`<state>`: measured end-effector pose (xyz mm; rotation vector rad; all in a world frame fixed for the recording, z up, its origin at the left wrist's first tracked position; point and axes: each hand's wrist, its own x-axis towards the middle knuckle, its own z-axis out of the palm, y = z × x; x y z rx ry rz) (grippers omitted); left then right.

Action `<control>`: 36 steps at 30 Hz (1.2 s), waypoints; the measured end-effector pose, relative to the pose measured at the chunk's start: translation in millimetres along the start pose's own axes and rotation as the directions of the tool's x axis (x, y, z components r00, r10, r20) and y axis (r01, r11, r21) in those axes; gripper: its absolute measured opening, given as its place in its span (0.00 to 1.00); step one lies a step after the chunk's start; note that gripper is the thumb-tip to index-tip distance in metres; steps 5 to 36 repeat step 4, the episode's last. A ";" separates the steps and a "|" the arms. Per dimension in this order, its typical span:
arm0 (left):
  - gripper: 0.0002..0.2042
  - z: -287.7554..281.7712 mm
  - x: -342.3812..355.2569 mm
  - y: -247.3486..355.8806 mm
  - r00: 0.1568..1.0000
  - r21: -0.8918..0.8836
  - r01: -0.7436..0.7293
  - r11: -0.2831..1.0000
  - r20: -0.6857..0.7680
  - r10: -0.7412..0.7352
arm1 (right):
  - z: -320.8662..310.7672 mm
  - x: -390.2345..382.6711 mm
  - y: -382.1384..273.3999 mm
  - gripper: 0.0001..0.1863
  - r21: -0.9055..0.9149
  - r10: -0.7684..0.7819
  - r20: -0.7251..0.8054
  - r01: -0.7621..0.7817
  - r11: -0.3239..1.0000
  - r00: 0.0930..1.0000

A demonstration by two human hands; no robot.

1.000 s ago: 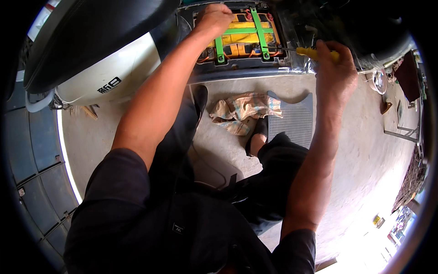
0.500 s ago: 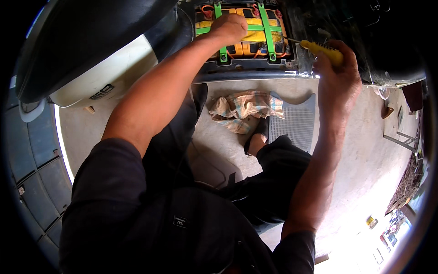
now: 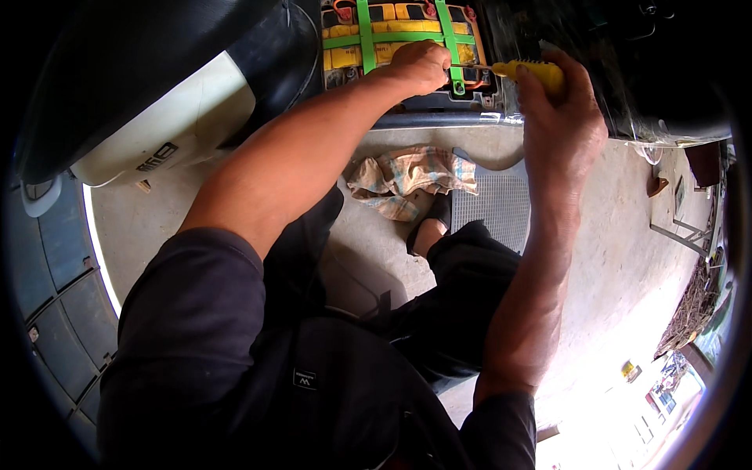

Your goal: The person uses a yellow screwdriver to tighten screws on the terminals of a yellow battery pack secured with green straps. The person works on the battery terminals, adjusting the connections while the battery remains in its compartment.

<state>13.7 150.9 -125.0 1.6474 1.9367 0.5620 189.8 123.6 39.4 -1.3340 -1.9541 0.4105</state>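
My right hand (image 3: 565, 117) grips the yellow handle of a screwdriver (image 3: 540, 76), its thin shaft pointing left. The shaft's tip reaches the fingers of my left hand (image 3: 423, 69). That hand is closed over the near side of the battery bay, and whatever its fingers hold is hidden. Beneath and beyond it lie several orange-and-yellow batteries (image 3: 341, 57) with red and orange wires. Green straps (image 3: 366, 33) cross over the batteries, and the right one ends in a bolted tab just beside my left fingertips.
A black seat (image 3: 141, 70) tilts up at the left above a white body panel (image 3: 184, 117). Below the bay, a checked cloth (image 3: 419, 171) lies by a grey ribbed footboard (image 3: 492, 207) and my foot. A metal frame (image 3: 689, 235) stands on the floor at the right.
My left hand has moved from the middle of the straps toward the near right strap end. The screwdriver has shifted left, bringing its tip to my left fingers. The view has shifted slightly.
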 end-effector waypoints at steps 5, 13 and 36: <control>0.18 12.5 6.6 -9.8 0.999 0.037 -0.010 0.999 -0.049 0.012 | -1.2 1.0 -1.4 0.16 0.056 0.037 0.018 -0.038 0.998 0.999; 0.18 12.5 6.6 -9.8 0.999 0.037 -0.010 0.999 -0.049 0.012 | -1.2 1.0 -1.4 0.16 0.056 0.037 0.018 -0.038 0.998 0.999; 0.18 12.5 6.6 -9.8 0.999 0.037 -0.010 0.999 -0.049 0.012 | -1.2 1.0 -1.4 0.16 0.056 0.037 0.018 -0.038 0.998 0.999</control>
